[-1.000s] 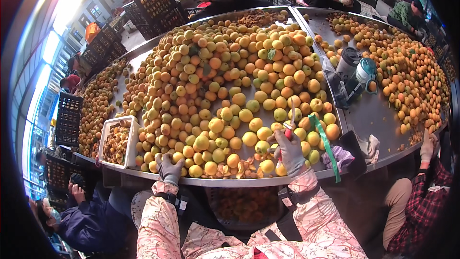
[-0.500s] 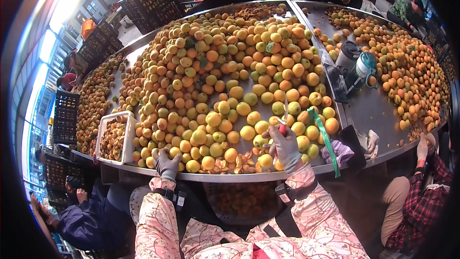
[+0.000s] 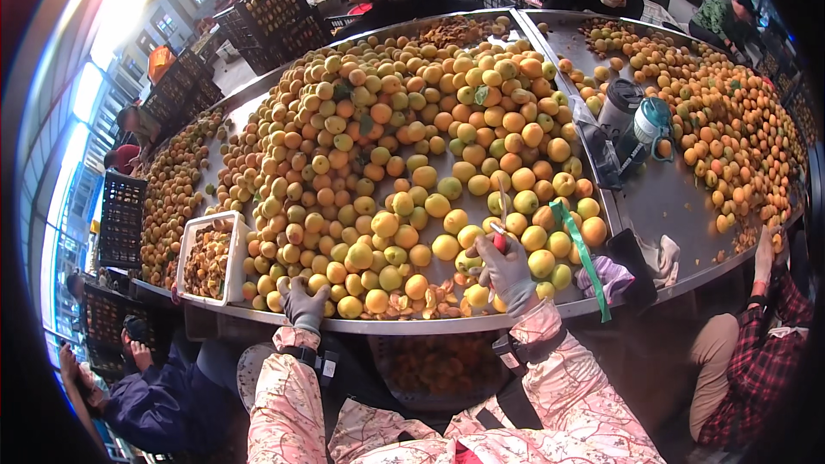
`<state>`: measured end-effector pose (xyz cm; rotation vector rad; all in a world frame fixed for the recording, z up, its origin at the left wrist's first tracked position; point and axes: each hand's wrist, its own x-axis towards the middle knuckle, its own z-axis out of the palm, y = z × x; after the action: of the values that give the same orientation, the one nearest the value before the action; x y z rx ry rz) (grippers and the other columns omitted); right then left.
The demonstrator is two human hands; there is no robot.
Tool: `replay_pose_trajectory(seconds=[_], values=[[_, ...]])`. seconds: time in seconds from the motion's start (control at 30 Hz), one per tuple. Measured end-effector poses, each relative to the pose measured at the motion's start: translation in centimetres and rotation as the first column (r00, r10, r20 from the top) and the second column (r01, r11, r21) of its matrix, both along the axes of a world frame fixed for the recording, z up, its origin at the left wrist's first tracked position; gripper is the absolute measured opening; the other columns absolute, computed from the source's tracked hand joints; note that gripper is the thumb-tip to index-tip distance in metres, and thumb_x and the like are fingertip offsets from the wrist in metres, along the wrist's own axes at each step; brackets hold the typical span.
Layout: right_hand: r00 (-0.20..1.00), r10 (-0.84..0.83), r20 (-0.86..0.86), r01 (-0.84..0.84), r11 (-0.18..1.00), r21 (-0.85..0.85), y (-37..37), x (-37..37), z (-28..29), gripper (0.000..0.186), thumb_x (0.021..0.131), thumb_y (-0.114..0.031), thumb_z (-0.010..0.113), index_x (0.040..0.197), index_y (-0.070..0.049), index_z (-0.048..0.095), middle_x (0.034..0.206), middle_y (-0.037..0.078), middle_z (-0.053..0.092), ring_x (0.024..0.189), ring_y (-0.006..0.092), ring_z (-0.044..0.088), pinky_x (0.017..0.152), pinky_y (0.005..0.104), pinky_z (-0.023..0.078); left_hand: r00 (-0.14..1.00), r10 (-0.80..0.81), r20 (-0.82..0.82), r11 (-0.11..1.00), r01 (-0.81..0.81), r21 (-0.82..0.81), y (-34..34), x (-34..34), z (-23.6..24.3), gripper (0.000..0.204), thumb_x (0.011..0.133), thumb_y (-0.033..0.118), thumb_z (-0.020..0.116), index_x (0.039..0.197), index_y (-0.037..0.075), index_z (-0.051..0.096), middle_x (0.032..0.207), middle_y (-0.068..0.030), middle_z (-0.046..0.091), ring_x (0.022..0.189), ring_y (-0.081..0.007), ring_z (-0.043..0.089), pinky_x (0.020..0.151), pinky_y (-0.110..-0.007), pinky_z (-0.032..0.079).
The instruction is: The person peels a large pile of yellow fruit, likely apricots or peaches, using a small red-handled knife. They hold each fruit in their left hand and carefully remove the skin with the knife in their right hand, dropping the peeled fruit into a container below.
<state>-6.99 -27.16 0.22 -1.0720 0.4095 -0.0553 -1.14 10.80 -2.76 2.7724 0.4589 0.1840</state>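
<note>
A broad heap of yellow-orange apricots [image 3: 384,223] covers the metal table. My left hand [image 3: 304,304], in a grey glove, rests at the heap's near edge, touching fruit, with fingers and thumb apart and nothing visibly gripped. My right hand [image 3: 509,275], also gloved, is closed around a small red-handled knife [image 3: 499,238], its blade pointing up and away over the fruit. Between the hands, near the rim, lie cut apricot pieces [image 3: 440,302]. A green strap [image 3: 581,249] hangs over the edge to the right of my right hand.
On the left stands a white bin [image 3: 237,259] of apricot pieces. A metal divider [image 3: 593,163] crosses the table, with a grey tumbler [image 3: 620,109] and teal-lidded bottle [image 3: 646,127] beyond it. A purple-striped cloth [image 3: 608,278] lies near the edge. Other people work around the table; black crates [image 3: 271,21] are stacked behind.
The whole view has shifted slightly, with the table sitting a little lower. Both hands stay nearly in place, and the knife is still in my right hand.
</note>
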Motion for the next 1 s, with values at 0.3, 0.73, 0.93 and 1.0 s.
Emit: replay_pose_trajectory(seconds=[0.3,0.73,0.93,1.0], values=[[0.999,-0.006,0.041,0.008,0.999,-0.035,-0.2,0.3,-0.1,0.024,0.090,-0.026,0.062,0.095,-0.003,0.061,0.078,0.004,0.064,0.048,0.0081,0.056,0.038,0.0194,0.042,0.999,0.019,0.029,0.998,-0.017,-0.062,-0.7,-0.3,0.4,0.052,0.060,0.031,0.082,0.101,0.008,0.060,0.132,-0.0196,0.040,0.120,-0.0359,0.042,0.101,-0.039,0.037],[0.999,0.009,-0.035,-0.010,0.999,-0.044,2.2,1.9,0.2,0.025,0.089,-0.027,0.063,0.091,-0.003,0.056,0.075,0.005,0.063,0.043,0.0095,0.053,0.038,0.0213,0.042,0.992,-0.065,0.110,0.993,0.054,0.106,0.4,-0.6,-0.9,0.057,0.064,0.035,0.081,0.109,0.009,0.057,0.133,-0.0180,0.042,0.127,-0.0363,0.036,0.106,-0.043,0.029],[0.998,0.003,-0.061,-0.008,0.996,-0.087,4.2,2.8,-0.5,0.022,0.092,-0.024,0.059,0.084,-0.004,0.056,0.077,0.007,0.064,0.039,0.0071,0.048,0.053,0.0259,0.053,0.986,-0.128,0.104,0.992,0.127,0.023,1.2,-0.4,-1.3,0.058,0.065,0.039,0.078,0.113,0.013,0.057,0.136,-0.0177,0.039,0.128,-0.0357,0.034,0.106,-0.047,0.025],[0.997,0.021,-0.080,-0.030,0.993,-0.116,5.3,3.3,0.2,0.022,0.092,-0.024,0.059,0.085,-0.003,0.056,0.076,0.007,0.064,0.039,0.0073,0.048,0.053,0.0252,0.053,0.974,-0.134,0.183,0.990,0.140,-0.017,1.8,-0.5,-1.2,0.054,0.069,0.037,0.075,0.112,0.012,0.057,0.134,-0.0180,0.042,0.128,-0.0360,0.033,0.106,-0.047,0.024]])
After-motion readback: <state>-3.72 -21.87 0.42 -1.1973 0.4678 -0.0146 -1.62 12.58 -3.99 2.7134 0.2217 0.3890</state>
